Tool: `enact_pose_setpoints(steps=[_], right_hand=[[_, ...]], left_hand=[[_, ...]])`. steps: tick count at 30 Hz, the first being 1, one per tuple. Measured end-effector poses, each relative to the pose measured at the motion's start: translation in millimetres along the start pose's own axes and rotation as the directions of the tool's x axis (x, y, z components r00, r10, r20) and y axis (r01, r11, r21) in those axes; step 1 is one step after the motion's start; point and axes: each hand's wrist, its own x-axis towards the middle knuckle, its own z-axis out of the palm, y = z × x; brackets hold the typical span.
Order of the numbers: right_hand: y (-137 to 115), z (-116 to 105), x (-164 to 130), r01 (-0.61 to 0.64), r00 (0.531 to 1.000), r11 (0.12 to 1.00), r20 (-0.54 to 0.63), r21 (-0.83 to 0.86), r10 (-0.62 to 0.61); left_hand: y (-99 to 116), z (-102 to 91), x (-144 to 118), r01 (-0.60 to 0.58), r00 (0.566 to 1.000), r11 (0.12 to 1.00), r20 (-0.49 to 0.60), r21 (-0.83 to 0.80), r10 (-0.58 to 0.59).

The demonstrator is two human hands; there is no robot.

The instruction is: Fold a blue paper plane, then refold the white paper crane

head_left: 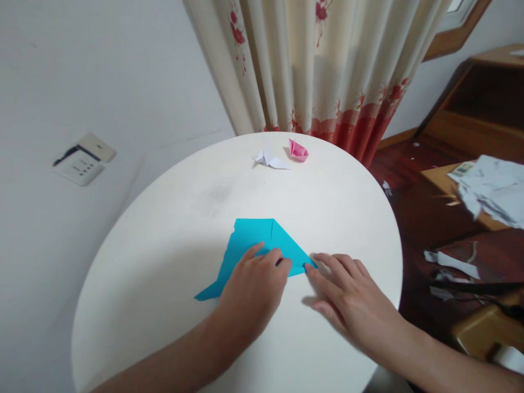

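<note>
We see the blue paper (249, 234) lying near the middle of the white counter (335, 202), probably set there so both hands reach it easily. The left hand (254, 284) bends over its near edge, seemingly to stop it sliding; we cannot tell whether its fingers pinch or merely press. The right hand (347, 292) is loosely spread, fingertips on the right corner, perhaps steadying that narrow point. A white folded figure (268, 158) and a pink one (298, 150) sit at the far edge, presumably out of the way. The left hand hides part of the near edge, and the frame cuts off both forearms.
</note>
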Motion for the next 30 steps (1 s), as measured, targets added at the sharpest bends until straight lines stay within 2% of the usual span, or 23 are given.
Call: enact_pose_setpoints(steps=[3,5,8,11,18,24,30], right_hand=[[0,-3,1,-0.005,1.000,0.999,-0.007,0.040,0.005],[3,-5,3,-0.025,0.999,0.992,-0.029,0.122,0.028],[10,-7,10,-0.078,0.991,0.958,-0.087,0.276,0.106],[18,-8,19,-0.121,0.986,0.933,-0.071,0.338,0.153],[20,-8,32,-0.091,0.996,0.951,0.015,0.295,0.091],[17,-8,31,-0.041,0.999,0.980,0.018,0.193,0.038],[14,-3,30,-0.056,0.998,0.990,0.020,0.126,0.054]], left_hand=[[8,12.5,-11,-0.001,0.993,0.999,-0.121,0.040,0.006],[8,15.9,-14,-0.015,0.988,0.999,-0.156,0.040,0.021],[4,11.3,-10,-0.014,0.993,1.000,-0.116,-0.003,0.013],[-1,3.8,-5,0.008,0.998,0.999,-0.061,-0.052,-0.011],[-4,3.0,-5,0.008,0.999,0.996,-0.042,-0.089,-0.012],[-4,-0.4,-1,0.011,1.000,0.996,-0.007,-0.088,-0.012],[-2,-3.6,0,0.019,0.999,0.995,0.028,-0.094,-0.016]])
